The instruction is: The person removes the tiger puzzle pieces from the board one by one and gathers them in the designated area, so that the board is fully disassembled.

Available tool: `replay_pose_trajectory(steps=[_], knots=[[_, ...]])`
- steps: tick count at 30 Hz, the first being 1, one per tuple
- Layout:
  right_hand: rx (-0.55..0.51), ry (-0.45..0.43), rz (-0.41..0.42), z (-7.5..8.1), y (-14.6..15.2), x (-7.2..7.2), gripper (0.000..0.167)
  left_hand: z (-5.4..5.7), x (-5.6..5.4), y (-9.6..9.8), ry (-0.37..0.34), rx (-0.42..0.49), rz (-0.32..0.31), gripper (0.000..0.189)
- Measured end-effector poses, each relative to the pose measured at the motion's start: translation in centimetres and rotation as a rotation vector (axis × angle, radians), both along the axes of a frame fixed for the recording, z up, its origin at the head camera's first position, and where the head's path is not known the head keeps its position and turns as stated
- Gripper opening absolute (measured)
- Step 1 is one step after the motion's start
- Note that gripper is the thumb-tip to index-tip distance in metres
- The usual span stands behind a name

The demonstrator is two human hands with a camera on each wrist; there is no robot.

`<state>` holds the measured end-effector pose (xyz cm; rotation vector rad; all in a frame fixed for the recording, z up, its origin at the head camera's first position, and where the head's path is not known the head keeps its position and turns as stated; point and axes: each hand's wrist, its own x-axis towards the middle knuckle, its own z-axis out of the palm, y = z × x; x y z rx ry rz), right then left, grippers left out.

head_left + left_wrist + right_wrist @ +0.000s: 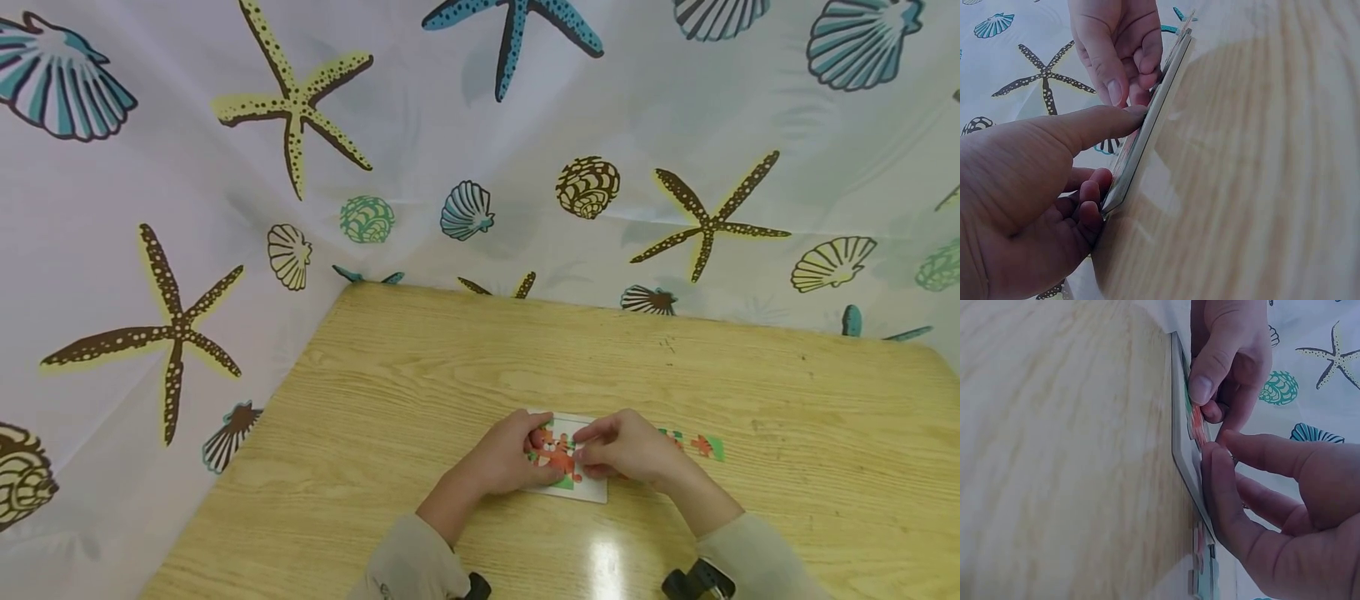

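Note:
A small jigsaw puzzle board (592, 490) with a white tray lies flat on the table. Joined orange and green pieces (557, 454) fill its left and middle part, while white base shows at the right. My left hand (517, 454) holds the board at its left side, thumb along the near part and fingers curled at the far part. Over the right side, my right hand (626, 448) pinches a puzzle piece between thumb and index finger, mostly hidden by the fingertips. In the right wrist view, those fingertips (1215, 456) are right at the board's surface.
Loose puzzle pieces (705, 447) lie on the wooden table (420, 375) just right of the board, partly behind the right hand. A white curtain (517, 142) printed with shells and starfish stands along the table's back and left edges.

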<state>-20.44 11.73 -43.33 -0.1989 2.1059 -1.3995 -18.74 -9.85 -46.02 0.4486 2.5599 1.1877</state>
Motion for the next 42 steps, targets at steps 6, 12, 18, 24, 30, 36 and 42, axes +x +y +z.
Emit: replay_pose_trajectory(steps=[6, 12, 18, 24, 30, 36, 42], knots=[[0.001, 0.003, -0.013, -0.02, -0.16, -0.03, 0.027, 0.01, 0.04, -0.01, 0.002, -0.004, -0.003, 0.078], [0.000, 0.019, -0.018, -0.05, -0.18, -0.05, 0.025, 0.12, 0.00, 0.05, 0.010, -0.010, -0.009, 0.078], [0.042, 0.067, -0.026, 0.20, -0.35, 0.03, 0.023, 0.13, -0.01, 0.00, -0.001, -0.014, -0.012, 0.078], [0.071, 0.106, -0.070, 0.19, -0.51, -0.06, 0.012, -0.03, -0.15, -0.02, 0.010, -0.013, -0.021, 0.079], [0.055, 0.103, -0.105, 0.17, -0.59, -0.13, 0.011, -0.11, -0.22, 0.01, 0.013, -0.020, -0.015, 0.079], [-0.021, 0.070, -0.112, 0.11, -0.42, -0.17, 0.023, -0.15, -0.21, -0.01, 0.015, -0.027, -0.014, 0.079], [-0.081, 0.048, -0.104, -0.01, -0.10, -0.13, 0.036, -0.15, -0.18, 0.01, 0.013, -0.029, -0.008, 0.079]])
